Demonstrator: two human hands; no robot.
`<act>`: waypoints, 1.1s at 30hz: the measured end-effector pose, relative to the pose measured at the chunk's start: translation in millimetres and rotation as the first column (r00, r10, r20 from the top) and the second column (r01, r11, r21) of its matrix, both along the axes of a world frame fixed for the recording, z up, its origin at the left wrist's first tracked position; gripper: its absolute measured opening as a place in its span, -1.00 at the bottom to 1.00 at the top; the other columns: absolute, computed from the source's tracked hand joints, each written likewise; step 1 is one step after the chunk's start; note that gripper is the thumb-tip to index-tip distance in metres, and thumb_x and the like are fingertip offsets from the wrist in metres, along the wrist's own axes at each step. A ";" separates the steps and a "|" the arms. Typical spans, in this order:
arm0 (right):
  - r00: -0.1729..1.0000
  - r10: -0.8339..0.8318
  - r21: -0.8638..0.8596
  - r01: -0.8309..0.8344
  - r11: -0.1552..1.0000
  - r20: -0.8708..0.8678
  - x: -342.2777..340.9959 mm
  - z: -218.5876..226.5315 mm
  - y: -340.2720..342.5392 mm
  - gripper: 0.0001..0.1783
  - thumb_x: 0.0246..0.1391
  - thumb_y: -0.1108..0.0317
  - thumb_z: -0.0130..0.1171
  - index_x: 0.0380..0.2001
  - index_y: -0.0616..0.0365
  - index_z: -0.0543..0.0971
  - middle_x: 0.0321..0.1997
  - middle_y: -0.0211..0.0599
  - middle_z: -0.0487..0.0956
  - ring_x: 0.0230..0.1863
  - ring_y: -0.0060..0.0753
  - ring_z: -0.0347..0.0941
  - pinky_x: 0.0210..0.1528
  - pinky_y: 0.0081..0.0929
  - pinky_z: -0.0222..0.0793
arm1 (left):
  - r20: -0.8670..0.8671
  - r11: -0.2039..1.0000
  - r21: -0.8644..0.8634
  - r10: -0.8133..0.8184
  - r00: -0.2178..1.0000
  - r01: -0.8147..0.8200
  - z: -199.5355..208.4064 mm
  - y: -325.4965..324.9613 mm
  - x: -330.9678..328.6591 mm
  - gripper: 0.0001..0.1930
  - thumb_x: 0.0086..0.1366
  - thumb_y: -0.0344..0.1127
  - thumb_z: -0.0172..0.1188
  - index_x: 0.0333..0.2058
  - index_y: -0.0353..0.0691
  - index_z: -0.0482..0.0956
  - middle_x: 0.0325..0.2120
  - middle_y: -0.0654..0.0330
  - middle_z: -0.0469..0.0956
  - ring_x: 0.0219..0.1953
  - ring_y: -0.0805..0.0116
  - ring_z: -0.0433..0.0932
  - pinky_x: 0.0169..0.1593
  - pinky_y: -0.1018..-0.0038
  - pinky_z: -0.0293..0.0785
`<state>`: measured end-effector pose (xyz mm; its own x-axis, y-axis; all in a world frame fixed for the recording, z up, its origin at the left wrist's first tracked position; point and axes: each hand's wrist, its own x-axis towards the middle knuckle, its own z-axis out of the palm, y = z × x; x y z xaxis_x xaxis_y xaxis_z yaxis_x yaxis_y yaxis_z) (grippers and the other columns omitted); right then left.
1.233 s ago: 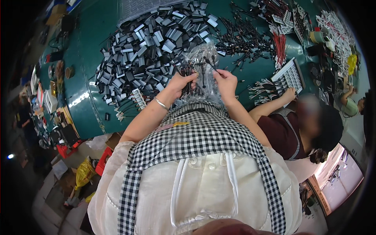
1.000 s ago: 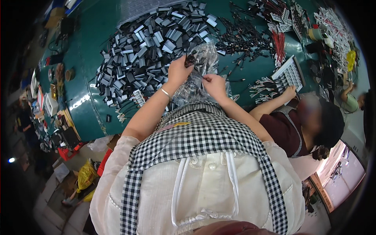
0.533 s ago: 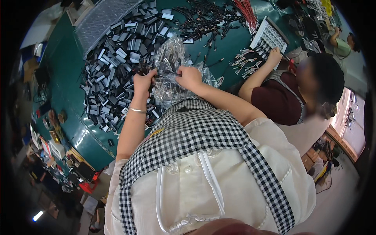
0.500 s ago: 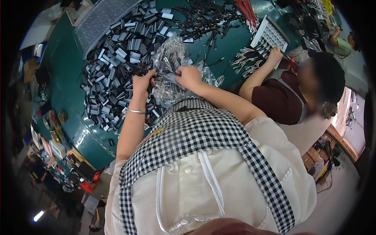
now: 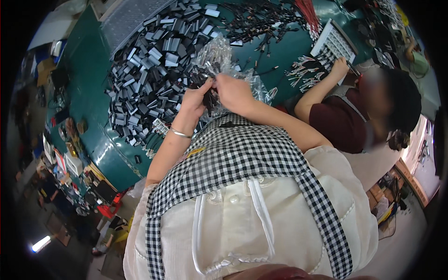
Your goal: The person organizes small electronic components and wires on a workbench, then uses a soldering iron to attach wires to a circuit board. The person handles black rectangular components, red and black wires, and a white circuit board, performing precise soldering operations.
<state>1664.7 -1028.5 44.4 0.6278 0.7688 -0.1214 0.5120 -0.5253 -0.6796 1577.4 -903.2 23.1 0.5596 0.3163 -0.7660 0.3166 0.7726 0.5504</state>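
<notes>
My left hand [image 5: 192,101] and my right hand [image 5: 234,94] meet over the table, both closed, thumb side to thumb side. Thin dark cables [image 5: 211,103] run between them, and both sets of fingers pinch these; the exact grip is too small to make out. Behind and under the hands lies a crumpled clear plastic bag [image 5: 218,50] with cables showing in it. White connector ends [image 5: 160,126] stick out beside my left wrist. A big heap of small dark rectangular casings [image 5: 154,60] spreads to the left of the hands.
More black cables [image 5: 263,21] lie at the back, beside a bundle of red wires [image 5: 305,11]. At right a co-worker [image 5: 336,109] reaches to a white tray [image 5: 333,41]; white-tipped wires [image 5: 305,72] lie nearby. The green table [image 5: 84,126] extends left.
My hands have come together; a moment ago they were apart with a dark cable at each. My left hand has moved right. The whole view has shifted slightly.
</notes>
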 end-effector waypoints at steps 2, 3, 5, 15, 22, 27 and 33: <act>0.995 0.092 -0.041 -0.090 0.995 0.034 1.4 10.3 -1.0 -0.82 0.05 0.32 0.00 -0.31 0.18 0.39 -0.38 -0.04 0.53 -0.38 0.05 0.52 -0.41 -0.07 0.41 | 0.033 0.998 -0.061 -0.024 0.999 0.026 -5.8 2.7 -0.6 -0.78 0.22 -0.23 0.25 -0.25 -0.25 0.56 -0.36 0.21 0.60 -0.37 0.38 0.58 -0.25 0.46 0.54; 0.991 0.124 -0.060 -0.120 0.991 0.057 4.0 14.1 -1.7 -0.82 0.05 0.32 0.00 -0.32 0.19 0.38 -0.38 -0.05 0.53 -0.39 0.04 0.52 -0.42 -0.08 0.42 | 0.002 0.991 -0.130 0.014 1.000 -0.014 0.7 1.0 3.9 -0.78 0.22 -0.22 0.25 -0.27 -0.25 0.56 -0.36 0.21 0.59 -0.37 0.37 0.58 -0.26 0.44 0.54; 0.978 0.175 -0.116 -0.161 0.980 0.117 5.2 26.3 -3.0 -0.79 0.06 0.33 -0.01 -0.28 0.22 0.40 -0.36 -0.10 0.52 -0.36 -0.01 0.53 -0.42 -0.15 0.45 | 0.027 0.968 -0.244 0.064 0.998 -0.055 14.6 -4.9 10.9 -0.71 0.24 -0.15 0.22 -0.21 -0.26 0.54 -0.26 0.17 0.58 -0.26 0.33 0.57 -0.12 0.38 0.53; 0.960 -0.072 0.328 0.163 0.930 -0.272 38.9 25.8 -38.0 -0.70 -0.03 0.19 0.20 -0.23 0.06 0.61 -0.30 -0.25 0.63 -0.28 -0.21 0.56 -0.26 -0.30 0.46 | 0.314 0.885 -0.466 0.156 0.937 0.009 15.1 24.9 9.0 -0.83 0.19 -0.28 0.18 -0.35 -0.27 0.51 -0.36 0.14 0.55 -0.28 0.30 0.51 -0.26 0.47 0.46; 0.825 -0.556 -0.265 0.516 0.815 -0.103 76.0 -116.4 -91.8 -0.66 -0.11 0.10 0.29 -0.37 0.14 0.61 -0.35 -0.12 0.63 -0.27 -0.09 0.56 -0.18 -0.29 0.45 | 0.399 0.921 -0.389 0.189 0.897 -0.021 26.1 27.2 5.6 -0.84 0.19 -0.31 0.16 -0.43 -0.28 0.45 -0.35 0.18 0.46 -0.29 0.33 0.39 -0.27 0.47 0.40; 0.693 -0.700 -0.408 0.597 0.691 -0.171 93.7 -138.1 -67.5 -0.55 -0.22 -0.05 0.37 -0.42 0.11 0.58 -0.34 -0.14 0.62 -0.22 -0.07 0.56 -0.17 -0.22 0.46 | 0.479 0.863 -0.502 0.226 0.848 0.054 42.9 24.8 -4.6 -0.82 0.19 -0.30 0.15 -0.44 -0.30 0.42 -0.39 0.16 0.40 -0.29 0.34 0.34 -0.23 0.51 0.37; 0.766 -0.635 -0.432 0.542 0.721 -0.098 104.4 -123.2 -33.5 -0.59 -0.35 0.06 0.44 -0.42 0.03 0.58 -0.30 -0.24 0.63 -0.22 -0.09 0.57 -0.17 -0.26 0.47 | 0.446 0.899 -0.436 0.189 0.875 0.028 47.7 23.5 -20.3 -0.80 0.21 -0.27 0.12 -0.44 -0.29 0.39 -0.36 0.12 0.36 -0.33 0.39 0.32 -0.21 0.53 0.35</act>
